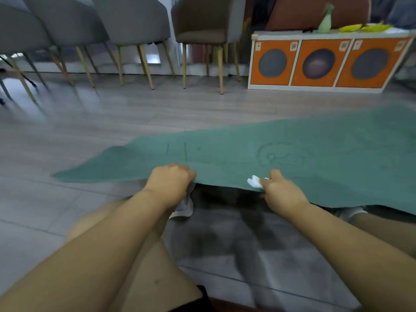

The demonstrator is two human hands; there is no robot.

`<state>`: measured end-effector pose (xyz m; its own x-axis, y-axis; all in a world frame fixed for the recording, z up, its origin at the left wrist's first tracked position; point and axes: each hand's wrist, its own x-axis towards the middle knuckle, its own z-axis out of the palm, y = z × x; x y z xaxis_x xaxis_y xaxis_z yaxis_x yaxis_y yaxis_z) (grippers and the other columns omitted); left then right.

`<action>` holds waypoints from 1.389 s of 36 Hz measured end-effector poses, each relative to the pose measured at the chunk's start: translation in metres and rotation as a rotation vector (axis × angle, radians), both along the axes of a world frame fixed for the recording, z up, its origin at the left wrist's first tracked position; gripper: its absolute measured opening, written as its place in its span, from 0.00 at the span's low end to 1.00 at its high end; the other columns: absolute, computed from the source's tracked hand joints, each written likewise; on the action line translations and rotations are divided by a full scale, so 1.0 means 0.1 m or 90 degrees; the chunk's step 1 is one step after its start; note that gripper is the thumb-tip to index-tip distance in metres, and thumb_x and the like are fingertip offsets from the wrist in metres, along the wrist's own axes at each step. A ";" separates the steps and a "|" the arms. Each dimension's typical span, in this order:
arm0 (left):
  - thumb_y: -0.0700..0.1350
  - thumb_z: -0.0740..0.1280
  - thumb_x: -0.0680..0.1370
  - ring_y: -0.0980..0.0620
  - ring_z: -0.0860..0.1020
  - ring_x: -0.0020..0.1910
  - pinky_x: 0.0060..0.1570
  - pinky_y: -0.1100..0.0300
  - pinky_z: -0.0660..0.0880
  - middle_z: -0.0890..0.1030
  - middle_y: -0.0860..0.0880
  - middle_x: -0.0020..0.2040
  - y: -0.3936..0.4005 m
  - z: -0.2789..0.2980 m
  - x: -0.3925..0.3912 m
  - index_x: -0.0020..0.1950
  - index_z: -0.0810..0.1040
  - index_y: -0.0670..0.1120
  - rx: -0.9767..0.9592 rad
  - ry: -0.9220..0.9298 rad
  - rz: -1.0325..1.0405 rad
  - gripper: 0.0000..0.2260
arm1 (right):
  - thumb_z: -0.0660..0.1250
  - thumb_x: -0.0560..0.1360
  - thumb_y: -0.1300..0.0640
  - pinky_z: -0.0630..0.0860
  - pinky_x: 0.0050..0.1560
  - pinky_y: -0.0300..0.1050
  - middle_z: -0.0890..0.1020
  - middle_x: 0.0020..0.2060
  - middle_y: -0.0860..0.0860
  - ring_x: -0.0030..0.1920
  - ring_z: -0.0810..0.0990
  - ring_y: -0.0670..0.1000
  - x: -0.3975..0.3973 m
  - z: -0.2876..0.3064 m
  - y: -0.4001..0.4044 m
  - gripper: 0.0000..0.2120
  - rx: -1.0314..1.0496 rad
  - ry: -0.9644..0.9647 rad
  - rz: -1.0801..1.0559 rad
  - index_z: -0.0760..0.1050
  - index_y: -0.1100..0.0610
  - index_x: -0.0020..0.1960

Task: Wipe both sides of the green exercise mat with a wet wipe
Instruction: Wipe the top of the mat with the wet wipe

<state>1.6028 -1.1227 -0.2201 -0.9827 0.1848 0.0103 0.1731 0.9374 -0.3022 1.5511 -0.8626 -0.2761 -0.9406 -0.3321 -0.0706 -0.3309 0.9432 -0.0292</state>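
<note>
The green exercise mat (258, 152) stretches from the centre to the right edge, its near long edge lifted off the floor with shadow beneath. My left hand (171, 183) grips that raised edge with curled fingers. My right hand (282, 190) grips the same edge further right and pinches a crumpled white wet wipe (254, 181) against the mat. A faint circular print shows on the mat's upper face. The underside is hidden.
Grey chairs (126, 23) with wooden legs line the back left. An orange and white low cabinet (324, 64) stands at the back right with a green spray bottle (325, 20) on top. My bare knees and a grey-socked foot (184, 207) are under the mat edge.
</note>
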 end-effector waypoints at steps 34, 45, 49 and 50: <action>0.47 0.61 0.77 0.51 0.70 0.67 0.64 0.58 0.68 0.71 0.55 0.69 0.48 -1.07 -0.07 0.68 0.71 0.60 0.171 -0.387 -0.105 0.20 | 0.60 0.76 0.58 0.71 0.48 0.46 0.69 0.51 0.58 0.52 0.76 0.60 0.12 -0.48 0.70 0.16 0.121 -0.214 0.037 0.72 0.60 0.63; 0.68 0.60 0.73 0.49 0.71 0.66 0.62 0.57 0.69 0.73 0.52 0.68 0.69 -1.52 -0.28 0.67 0.72 0.55 0.069 -0.593 -0.086 0.27 | 0.76 0.66 0.46 0.61 0.27 0.41 0.72 0.27 0.57 0.23 0.67 0.46 -0.17 -0.83 0.77 0.20 -0.117 -0.421 -0.071 0.80 0.64 0.42; 0.59 0.61 0.78 0.47 0.69 0.67 0.64 0.55 0.68 0.70 0.48 0.69 0.68 -1.70 -0.53 0.69 0.70 0.53 0.056 -0.618 -0.073 0.22 | 0.70 0.73 0.48 0.59 0.26 0.40 0.70 0.29 0.57 0.30 0.67 0.53 -0.44 -0.90 0.76 0.18 -0.167 -0.379 -0.120 0.78 0.65 0.40; 0.57 0.62 0.78 0.47 0.69 0.67 0.63 0.54 0.68 0.70 0.48 0.69 0.67 -1.74 -0.61 0.69 0.69 0.52 0.049 -0.606 -0.069 0.21 | 0.68 0.75 0.48 0.59 0.27 0.40 0.71 0.30 0.58 0.33 0.67 0.54 -0.51 -0.95 0.75 0.18 -0.163 -0.363 -0.128 0.77 0.64 0.38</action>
<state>1.5415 -1.0558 -0.3944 -0.5630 0.3077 -0.7671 0.4015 0.9131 0.0716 1.4999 -0.7875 -0.3713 -0.8247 -0.2268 -0.5181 -0.0155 0.9248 -0.3802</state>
